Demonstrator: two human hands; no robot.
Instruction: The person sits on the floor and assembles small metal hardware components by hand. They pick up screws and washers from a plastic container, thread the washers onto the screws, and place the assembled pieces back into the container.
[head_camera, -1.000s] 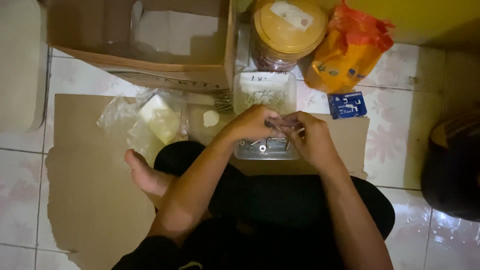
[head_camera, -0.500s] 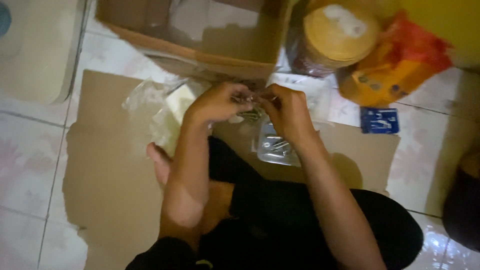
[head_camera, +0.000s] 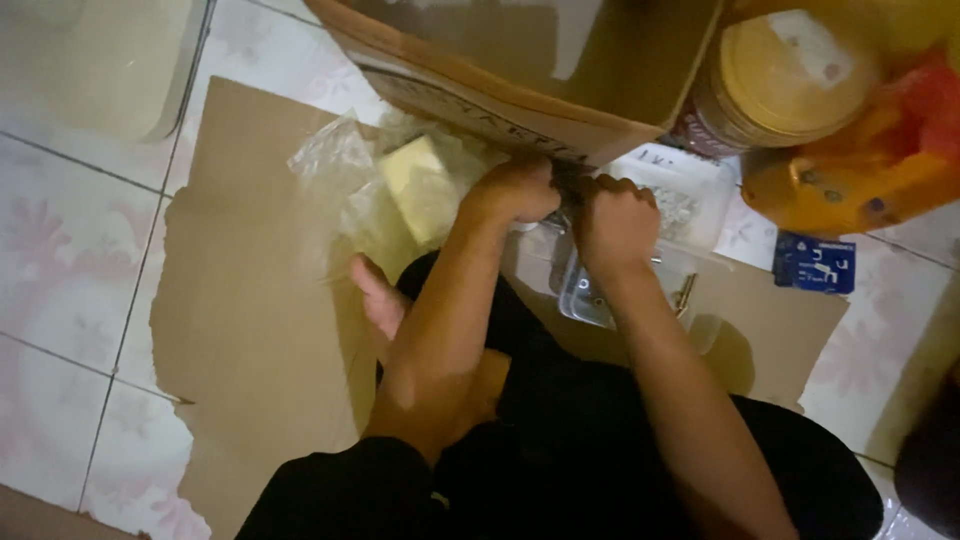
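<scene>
though blurred, hands (head_camera: 565, 205) clasping something unclear

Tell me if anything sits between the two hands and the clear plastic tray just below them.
Nothing visible does. The left hand and right hand are closed together on a small item, too blurred to identify, directly above the clear tray. The cardboard box stands on their far side, not between.

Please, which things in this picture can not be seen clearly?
- Head view: the small item between the left hand and right hand is hidden by the fingers.
- Clear tray: contents too small, partly behind the right hand.
- Cardboard box and orange bag: cut off by the edges.
</scene>
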